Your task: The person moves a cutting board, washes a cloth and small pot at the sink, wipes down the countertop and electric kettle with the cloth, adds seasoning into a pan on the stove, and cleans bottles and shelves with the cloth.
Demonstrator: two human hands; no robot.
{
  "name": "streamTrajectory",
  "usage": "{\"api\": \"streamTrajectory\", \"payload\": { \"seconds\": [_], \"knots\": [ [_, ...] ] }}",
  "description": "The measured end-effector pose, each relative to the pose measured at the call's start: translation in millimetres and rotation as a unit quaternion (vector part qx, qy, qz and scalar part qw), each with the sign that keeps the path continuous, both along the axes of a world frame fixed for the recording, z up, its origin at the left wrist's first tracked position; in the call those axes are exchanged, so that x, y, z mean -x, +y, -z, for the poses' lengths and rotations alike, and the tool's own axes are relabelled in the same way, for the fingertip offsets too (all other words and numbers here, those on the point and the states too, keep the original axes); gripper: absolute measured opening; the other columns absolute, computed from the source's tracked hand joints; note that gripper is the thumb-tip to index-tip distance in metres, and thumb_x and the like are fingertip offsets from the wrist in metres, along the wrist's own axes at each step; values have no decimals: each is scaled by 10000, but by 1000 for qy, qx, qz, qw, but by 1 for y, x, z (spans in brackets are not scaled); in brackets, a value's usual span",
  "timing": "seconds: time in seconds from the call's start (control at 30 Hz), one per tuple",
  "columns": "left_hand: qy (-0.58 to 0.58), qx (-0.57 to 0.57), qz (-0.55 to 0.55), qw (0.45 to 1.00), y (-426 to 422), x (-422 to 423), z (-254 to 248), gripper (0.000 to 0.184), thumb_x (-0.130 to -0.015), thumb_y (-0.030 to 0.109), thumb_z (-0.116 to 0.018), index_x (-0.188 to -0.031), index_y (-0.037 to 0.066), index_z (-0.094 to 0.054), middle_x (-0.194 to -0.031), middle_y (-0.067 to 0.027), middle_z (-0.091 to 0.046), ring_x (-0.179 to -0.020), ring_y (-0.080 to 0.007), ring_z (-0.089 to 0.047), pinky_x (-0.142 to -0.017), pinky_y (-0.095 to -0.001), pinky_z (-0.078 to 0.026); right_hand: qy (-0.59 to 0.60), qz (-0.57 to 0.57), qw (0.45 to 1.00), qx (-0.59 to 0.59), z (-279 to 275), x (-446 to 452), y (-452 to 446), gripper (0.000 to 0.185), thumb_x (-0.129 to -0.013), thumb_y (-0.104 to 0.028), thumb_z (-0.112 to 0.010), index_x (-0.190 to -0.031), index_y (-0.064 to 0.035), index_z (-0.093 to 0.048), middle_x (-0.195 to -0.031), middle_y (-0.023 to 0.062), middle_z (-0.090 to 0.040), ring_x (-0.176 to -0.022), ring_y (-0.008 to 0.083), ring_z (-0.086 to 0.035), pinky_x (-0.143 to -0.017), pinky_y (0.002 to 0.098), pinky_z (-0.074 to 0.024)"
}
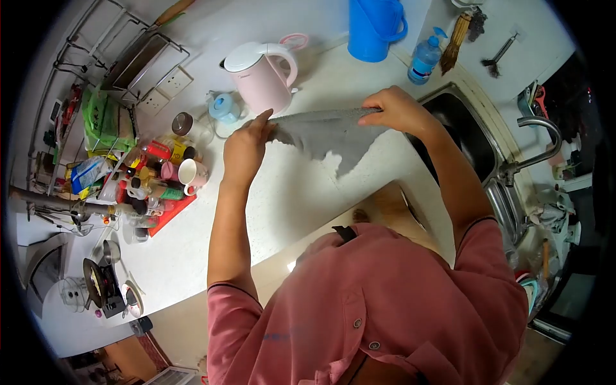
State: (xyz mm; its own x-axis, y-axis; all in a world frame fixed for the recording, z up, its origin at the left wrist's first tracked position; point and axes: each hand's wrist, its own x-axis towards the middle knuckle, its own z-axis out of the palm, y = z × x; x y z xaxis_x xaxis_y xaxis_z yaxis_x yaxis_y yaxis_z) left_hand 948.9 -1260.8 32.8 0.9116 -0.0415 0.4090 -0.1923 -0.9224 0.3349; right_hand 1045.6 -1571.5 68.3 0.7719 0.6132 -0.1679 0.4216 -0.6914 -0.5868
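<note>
A grey cloth [333, 138] with a ragged lower edge is stretched between my two hands above the white countertop [256, 212]. My left hand [247, 147] is closed on its left end, close in front of the pink kettle [260, 80]. Its right upper corner is pinched by my right hand [398, 109], near the sink's left side. The cloth's upper edge is drawn nearly straight, and the rest hangs down.
At the right is a steel sink [459, 138] with a curved faucet [539, 128]. Behind stand a blue pitcher [372, 29] and a blue pump bottle [423, 61]. Bottles, jars and a white mug [192, 174] crowd the left side, with a frying pan [96, 282] farther off.
</note>
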Motion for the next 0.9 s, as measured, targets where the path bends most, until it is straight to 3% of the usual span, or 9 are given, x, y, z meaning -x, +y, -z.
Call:
{"api": "streamTrajectory", "payload": {
  "seconds": [0.1, 0.2, 0.27, 0.33, 0.47, 0.53, 0.67, 0.77, 0.9],
  "knots": [
    [-67, 98, 75, 990, 0, -11, 12, 292, -903, 60, -647, -1192, 98, -664, -971, -141, -687, -817, -258, -684, -719, -327, -542, -26, -5, 989, -143, 16, -3, -11, 263, -789, -93, -750, -1008, 10, -647, -925, 110, -665, -791, 188, -601, -727, 323, -487],
    [-31, 332, 56, 941, -9, -16, 23, 340, -873, -40, -647, -1199, 54, -653, -1018, -120, -669, -835, -199, -658, -740, -298, -533, -1, 36, 977, -209, 29, -11, -15, 206, -791, -60, -742, -955, 8, -638, -915, 97, -634, -791, 178, -591, -712, 309, -484],
    [3, 419, 29, 908, -14, -17, 21, 321, -891, -1, -662, -1210, 31, -646, -1003, -76, -660, -798, -136, -618, -726, -260, -516, -5, 76, 967, -245, 38, -16, -18, 180, -780, -76, -742, -903, -1, -635, -912, 112, -665, -820, 223, -648, -724, 340, -500],
    [22, 486, 5, 874, -21, -16, 19, 307, -900, 27, -670, -1207, 26, -649, -984, -66, -663, -776, -121, -604, -719, -253, -508, -114, 60, 971, -203, 35, -18, -21, 173, -792, -71, -736, -933, -9, -657, -925, 89, -663, -838, 207, -654, -726, 346, -509],
    [6, 369, -23, 929, -17, -17, 19, 259, -948, 135, -646, -1185, 32, -662, -908, -33, -662, -729, -93, -553, -672, -236, -478, -318, -9, 921, -223, 48, -33, -28, 190, -876, -74, -699, -1046, 7, -677, -960, 33, -636, -748, 134, -582, -674, 288, -521],
    [0, 319, -34, 947, -14, -16, 16, 260, -970, 190, -628, -1172, 33, -667, -865, -14, -652, -711, -83, -527, -644, -222, -457, -160, 76, 952, -249, 27, -19, -22, 199, -891, -127, -688, -1064, -29, -701, -991, 74, -659, -780, 179, -631, -681, 327, -539],
    [92, 465, -35, 880, -14, -11, 0, 261, -987, 233, -608, -1136, 28, -670, -863, 14, -628, -705, -87, -519, -641, -227, -450, -6, 155, 938, -310, 33, -24, -15, 231, -937, -212, -650, -1084, -43, -708, -1009, 92, -684, -734, 184, -655, -575, 307, -558],
    [113, 434, 1, 894, -17, -4, -9, 238, -939, 151, -661, -1139, 21, -657, -867, 11, -625, -750, -100, -559, -674, -255, -479, -238, 88, 930, -267, 48, -39, -19, 248, -960, -238, -626, -1075, -35, -709, -949, 63, -690, -682, 134, -632, -511, 278, -557],
    [54, 285, 8, 957, -14, -1, -3, 241, -848, 73, -724, -1075, 4, -681, -836, -57, -638, -796, -151, -621, -745, -270, -503, -107, 147, 941, -285, 18, -25, -14, 243, -971, -236, -609, -1090, -42, -695, -869, 49, -672, -670, 105, -598, -571, 278, -566]
  ]
}}
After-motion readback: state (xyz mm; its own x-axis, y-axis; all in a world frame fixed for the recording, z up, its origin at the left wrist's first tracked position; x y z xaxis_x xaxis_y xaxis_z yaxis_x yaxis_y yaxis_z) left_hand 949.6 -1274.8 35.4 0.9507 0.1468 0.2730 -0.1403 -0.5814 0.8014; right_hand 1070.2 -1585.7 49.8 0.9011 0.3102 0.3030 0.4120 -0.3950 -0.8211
